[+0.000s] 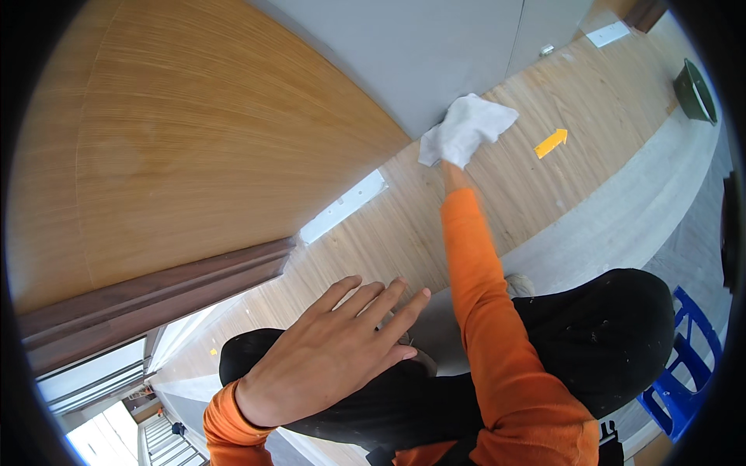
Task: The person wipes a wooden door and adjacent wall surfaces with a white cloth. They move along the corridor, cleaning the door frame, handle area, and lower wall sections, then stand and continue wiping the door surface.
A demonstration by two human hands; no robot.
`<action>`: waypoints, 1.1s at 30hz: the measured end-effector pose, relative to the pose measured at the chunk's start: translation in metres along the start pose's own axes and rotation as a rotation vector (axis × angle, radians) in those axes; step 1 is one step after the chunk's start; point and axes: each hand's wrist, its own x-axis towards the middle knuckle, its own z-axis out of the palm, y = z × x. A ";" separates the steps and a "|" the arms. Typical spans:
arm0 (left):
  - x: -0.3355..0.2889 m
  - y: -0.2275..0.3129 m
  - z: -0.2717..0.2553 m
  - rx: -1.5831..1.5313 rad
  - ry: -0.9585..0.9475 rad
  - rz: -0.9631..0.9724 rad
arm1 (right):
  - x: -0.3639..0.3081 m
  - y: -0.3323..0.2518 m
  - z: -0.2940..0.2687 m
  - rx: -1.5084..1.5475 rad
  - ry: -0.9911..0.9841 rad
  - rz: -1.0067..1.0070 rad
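Note:
My right arm, in an orange sleeve, stretches forward to the base of the grey panel (435, 58). A white cloth (470, 128) covers my right hand (453, 177) so that little more than the wrist shows. Hand and cloth are down by the wood-look strip (497, 182), where it meets the panel. My left hand (330, 349) is open above my knees, back upward and fingers spread, touching nothing that I can see.
A wood-grain panel (217, 132) rises at the left beside a dark brown frame (163, 291). White plates (342, 206) lie along the strip's edge. A yellow arrow sticker (552, 143) marks the strip. Far right is a green bucket (694, 93); a blue plastic stool (684, 373) stands beside my right knee.

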 end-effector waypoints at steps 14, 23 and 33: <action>0.001 -0.002 -0.001 0.001 -0.002 -0.027 | -0.013 0.009 0.022 -1.046 -0.055 -0.373; 0.002 0.005 -0.004 0.001 -0.015 0.023 | -0.021 0.030 0.033 -1.412 0.149 -0.508; -0.002 0.005 -0.004 0.012 -0.019 -0.028 | -0.026 0.013 0.002 -0.499 -0.025 -0.424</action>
